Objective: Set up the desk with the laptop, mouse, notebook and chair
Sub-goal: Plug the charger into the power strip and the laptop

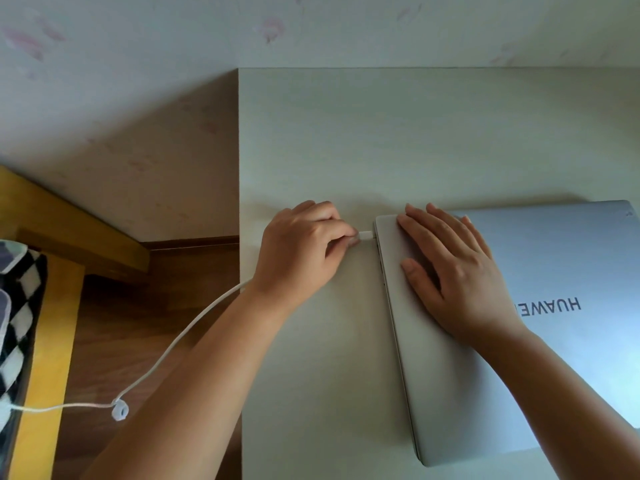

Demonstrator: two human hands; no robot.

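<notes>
A closed silver laptop [554,341] lies on the pale desk [381,140], its lid logo facing me upside down. My right hand [453,268] rests flat on the lid near its left edge, fingers spread. My left hand [304,251] pinches the white plug [365,234] of a charging cable at the laptop's left side, the plug tip touching the port area. The white cable [180,337] runs from under my left wrist down to the left, off the desk. No mouse, notebook or chair seat is clearly in view.
The desk's left edge [239,306] drops to a wooden floor [114,323]. A yellow wooden frame [52,341] with a black-and-white checked fabric [17,323] stands at the far left. A papered wall [311,29] rises behind the desk.
</notes>
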